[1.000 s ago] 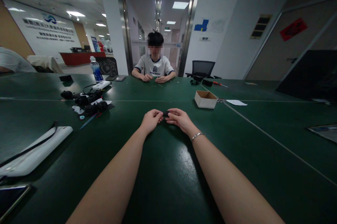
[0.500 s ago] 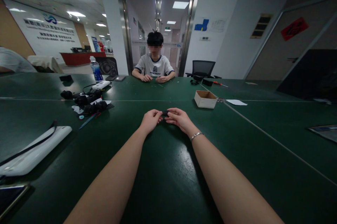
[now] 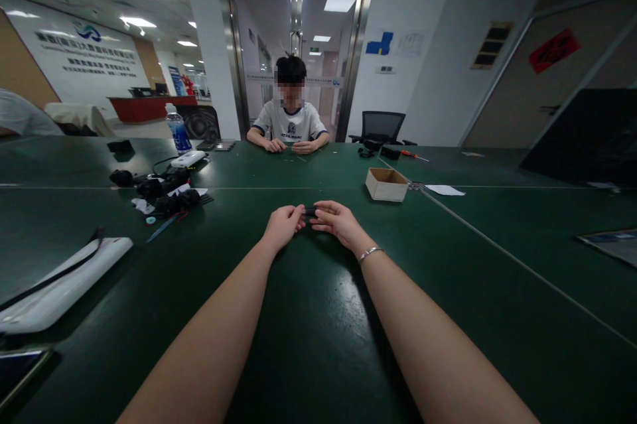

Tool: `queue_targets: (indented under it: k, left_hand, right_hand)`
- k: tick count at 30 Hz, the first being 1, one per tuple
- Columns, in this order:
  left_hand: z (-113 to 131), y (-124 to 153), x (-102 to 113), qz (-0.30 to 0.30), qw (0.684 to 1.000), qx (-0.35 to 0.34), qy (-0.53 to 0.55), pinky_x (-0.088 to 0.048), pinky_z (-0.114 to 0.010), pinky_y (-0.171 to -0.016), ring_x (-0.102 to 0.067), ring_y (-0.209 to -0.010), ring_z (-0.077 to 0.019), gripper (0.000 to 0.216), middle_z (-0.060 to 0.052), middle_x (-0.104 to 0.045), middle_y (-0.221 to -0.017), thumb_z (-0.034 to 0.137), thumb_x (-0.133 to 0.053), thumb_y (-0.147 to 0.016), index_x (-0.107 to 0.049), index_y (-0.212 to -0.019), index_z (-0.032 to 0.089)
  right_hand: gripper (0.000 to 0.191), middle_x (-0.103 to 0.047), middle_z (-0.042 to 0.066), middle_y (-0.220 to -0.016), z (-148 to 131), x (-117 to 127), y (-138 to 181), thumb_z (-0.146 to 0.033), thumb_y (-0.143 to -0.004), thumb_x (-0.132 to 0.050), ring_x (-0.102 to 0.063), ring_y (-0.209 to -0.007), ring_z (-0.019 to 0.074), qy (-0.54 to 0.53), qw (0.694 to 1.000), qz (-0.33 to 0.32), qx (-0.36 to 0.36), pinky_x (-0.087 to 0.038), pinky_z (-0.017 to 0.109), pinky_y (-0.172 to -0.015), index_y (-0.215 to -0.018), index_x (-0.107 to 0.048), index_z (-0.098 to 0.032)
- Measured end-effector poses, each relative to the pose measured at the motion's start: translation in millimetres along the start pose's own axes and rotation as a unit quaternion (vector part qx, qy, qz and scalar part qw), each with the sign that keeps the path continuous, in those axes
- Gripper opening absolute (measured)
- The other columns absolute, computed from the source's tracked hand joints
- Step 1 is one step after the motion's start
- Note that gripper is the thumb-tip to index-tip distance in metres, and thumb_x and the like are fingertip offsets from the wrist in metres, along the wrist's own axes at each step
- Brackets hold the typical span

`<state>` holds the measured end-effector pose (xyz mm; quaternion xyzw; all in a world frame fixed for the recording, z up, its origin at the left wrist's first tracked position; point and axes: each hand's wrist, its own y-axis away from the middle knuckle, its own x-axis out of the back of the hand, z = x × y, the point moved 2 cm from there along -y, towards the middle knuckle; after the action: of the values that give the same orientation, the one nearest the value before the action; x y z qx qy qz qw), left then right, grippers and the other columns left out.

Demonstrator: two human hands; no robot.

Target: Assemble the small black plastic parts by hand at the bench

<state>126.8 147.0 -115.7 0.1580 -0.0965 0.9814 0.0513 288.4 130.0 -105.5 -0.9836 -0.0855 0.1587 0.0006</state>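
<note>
Between my two hands is a small dark cylindrical piece point(image 3: 309, 212), held just above the green table point(image 3: 318, 318). My left hand point(image 3: 283, 227) pinches its left end between thumb and fingertips. On its other end, the thumb and fingers of my right hand point(image 3: 336, 223) are closed, with the lower fingers curled loosely beneath. A silver bracelet point(image 3: 371, 253) circles my right wrist. My fingers cover both ends of the piece, so its exact kind does not show.
An open box point(image 3: 387, 186) stands to the right ahead, beside a white paper point(image 3: 444, 190). Black bundles point(image 3: 166, 190), a bottle point(image 3: 178, 129) and a white case point(image 3: 74, 284) lie left. Across the table sits a person point(image 3: 288, 120); farther right is a red screwdriver point(image 3: 413, 156).
The view has shifted slightly. A little more of the dark piece shows between my fingers; both hands keep their hold on it.
</note>
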Motion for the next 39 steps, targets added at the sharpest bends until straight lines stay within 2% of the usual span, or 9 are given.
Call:
queue_targets:
  k: [18, 25, 30, 33, 36, 38, 39]
  left_hand:
    - [-2.6, -0.2, 2.7, -0.005, 0.999, -0.004, -0.040, -0.039, -0.023, -0.049, -0.053, -0.048, -0.0120, 0.050, -0.005, -0.062, -0.057, 0.058, -0.044, -0.084, -0.064, -0.072, 0.014]
    - [-0.7, 2.2, 3.4, -0.010, 0.999, -0.022, -0.046, -0.041, -0.023, -0.052, -0.054, -0.052, -0.0126, 0.046, -0.004, -0.063, -0.061, 0.057, -0.045, -0.084, -0.063, -0.074, 0.016]
    - [-1.1, 2.6, 2.2, -0.019, 0.998, -0.038, -0.048, -0.040, -0.023, -0.052, -0.054, -0.054, -0.0124, 0.043, -0.003, -0.063, -0.063, 0.055, -0.045, -0.085, -0.061, -0.073, 0.017]
    - [-2.1, 3.2, 2.2, -0.019, 0.998, -0.041, -0.045, -0.040, -0.024, -0.052, -0.054, -0.056, -0.0129, 0.043, -0.003, -0.063, -0.066, 0.055, -0.045, -0.085, -0.061, -0.075, 0.017]
    - [0.5, 4.7, 2.8, -0.015, 0.997, -0.066, -0.030, -0.044, -0.025, -0.060, -0.058, -0.064, -0.0139, 0.033, -0.004, -0.065, -0.073, 0.047, -0.050, -0.084, -0.063, -0.083, 0.017]
    - [5.1, 6.0, 3.7, -0.002, 0.994, -0.109, -0.013, -0.046, -0.026, -0.070, -0.060, -0.077, -0.0149, 0.020, -0.005, -0.066, -0.087, 0.034, -0.058, -0.080, -0.063, -0.091, 0.018]
    - [7.1, 6.3, 4.0, 0.005, 0.993, -0.121, 0.000, -0.046, -0.026, -0.073, -0.060, -0.082, -0.0153, 0.021, -0.006, -0.065, -0.094, 0.029, -0.060, -0.078, -0.063, -0.095, 0.018]
  right_hand:
    - [0.025, -0.065, 0.004, -0.093, 1.0, 1.5, -0.1, -0.007, -0.073, -0.072, -0.068, -0.072, 0.0155, -0.002, 1.000, -0.016, 0.003, -0.060, 0.026, -0.065, -0.095, -0.062, -0.016]
    - [0.020, -0.066, 0.004, -0.079, 1.0, 0.4, -1.9, -0.011, -0.078, -0.070, -0.067, -0.063, 0.0148, 0.006, 1.000, 0.000, -0.012, -0.060, 0.026, -0.060, -0.095, -0.061, -0.015]
    - [0.012, -0.057, -0.002, -0.055, 0.0, -1.6, -1.1, -0.022, -0.087, -0.063, -0.057, -0.043, 0.0109, 0.022, 1.000, 0.016, -0.014, -0.060, 0.029, -0.053, -0.095, -0.060, -0.014]
    - [0.015, -0.061, 0.000, -0.062, -1.8, -2.5, 0.7, -0.016, -0.085, -0.064, -0.061, -0.048, 0.0114, 0.017, 0.999, -0.020, -0.018, -0.060, 0.029, -0.058, -0.099, -0.059, -0.014]
    - [0.020, -0.066, 0.003, -0.070, -2.6, -1.3, 1.5, -0.008, -0.080, -0.067, -0.064, -0.053, 0.0117, 0.009, 0.999, -0.040, -0.033, -0.060, 0.027, -0.063, -0.098, -0.059, -0.013]
    - [0.012, -0.067, 0.006, -0.069, -2.4, -0.2, 1.3, -0.010, -0.083, -0.066, -0.063, -0.052, 0.0115, 0.013, 0.998, -0.034, -0.045, -0.060, 0.027, -0.062, -0.093, -0.059, -0.011]
    - [0.009, -0.067, 0.007, -0.068, -2.3, 0.1, 1.0, -0.011, -0.085, -0.064, -0.063, -0.052, 0.0116, 0.017, 0.998, -0.031, -0.050, -0.060, 0.026, -0.062, -0.092, -0.059, -0.010]
